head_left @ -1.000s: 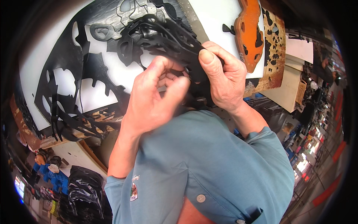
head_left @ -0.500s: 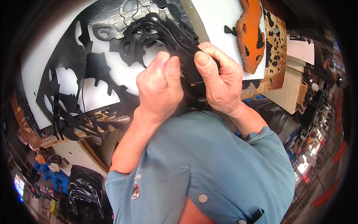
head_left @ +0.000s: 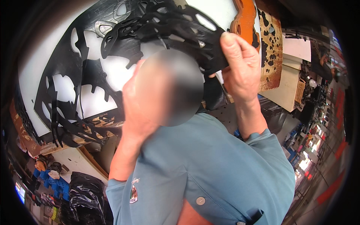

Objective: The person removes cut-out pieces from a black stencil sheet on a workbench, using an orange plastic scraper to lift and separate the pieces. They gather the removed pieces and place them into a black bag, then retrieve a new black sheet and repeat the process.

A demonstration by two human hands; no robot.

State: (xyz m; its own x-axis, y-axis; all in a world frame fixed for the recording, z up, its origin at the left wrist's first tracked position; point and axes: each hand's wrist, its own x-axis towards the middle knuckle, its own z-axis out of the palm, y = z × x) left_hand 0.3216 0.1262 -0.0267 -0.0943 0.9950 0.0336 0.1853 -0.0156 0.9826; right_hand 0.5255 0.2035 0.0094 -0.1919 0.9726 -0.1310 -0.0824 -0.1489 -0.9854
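My right hand (head_left: 242, 71) is closed, pinching the edge of a thin black sheet with cut-outs (head_left: 215, 56) between thumb and fingers. The sheet stretches up and to the left from that hand, over other tangled black pieces. My left hand (head_left: 140, 97) is raised nearer my body, left of the sheet. A blur covers its fingers, so what they hold, if anything, is hidden. Left of it lies another black sheet with large openings (head_left: 95, 69). Farther off are grey-rimmed loop-shaped pieces (head_left: 103, 28).
A white board (head_left: 33, 82) lies under the black sheets. An orange, thick-edged shaped block (head_left: 245, 17) is at the far right, beside a rusty board with black scraps (head_left: 272, 63). Below the table's left edge are a black plastic bag (head_left: 88, 191) and blue crates (head_left: 56, 185).
My hands have moved apart: the right to the right, the left to the left and slightly down. The black sheet has swung out flatter and wider with my right hand.
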